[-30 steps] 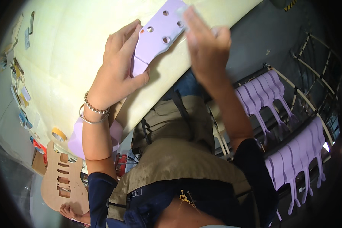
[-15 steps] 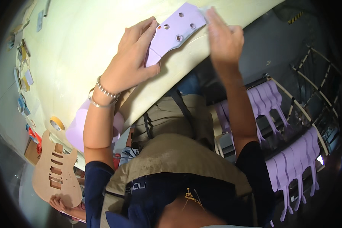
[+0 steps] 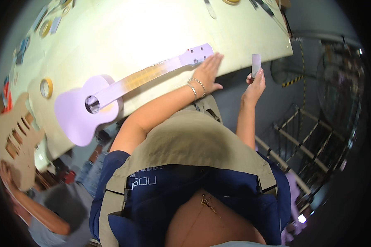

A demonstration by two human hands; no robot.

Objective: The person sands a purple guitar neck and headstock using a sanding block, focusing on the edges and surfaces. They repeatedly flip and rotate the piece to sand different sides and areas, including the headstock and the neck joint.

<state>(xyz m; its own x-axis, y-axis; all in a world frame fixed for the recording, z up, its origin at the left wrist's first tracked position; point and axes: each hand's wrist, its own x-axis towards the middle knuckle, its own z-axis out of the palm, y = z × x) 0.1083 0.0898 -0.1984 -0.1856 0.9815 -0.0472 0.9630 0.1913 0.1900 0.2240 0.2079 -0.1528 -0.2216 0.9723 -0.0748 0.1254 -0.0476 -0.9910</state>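
Observation:
A lilac ukulele (image 3: 72, 108) lies face up along the near side of the table, its body to the left and its headstock to the right. Yellowish masking tape (image 3: 144, 77) covers the fretboard. My left hand (image 3: 208, 72) rests flat with its fingers stretched out by the end of the headstock (image 3: 198, 53), the fingertips at or just beside it; exact contact cannot be made out. Off the table edge to the right, my right hand (image 3: 254, 87) pinches a small rectangular lilac-grey strip (image 3: 256, 64), held upright between thumb and fingers.
The pale table (image 3: 165, 37) carries tape rolls (image 3: 46, 88) and a flat blade-like tool (image 3: 210, 9). At the left another person's hand (image 3: 6, 173) holds a bare wooden guitar body (image 3: 16, 131). A rack (image 3: 305, 140) stands at the lower right.
My left hand has let go of the headstock, which was held up, and the ukulele now lies on the table. My right hand has moved away from the headstock. The view has turned.

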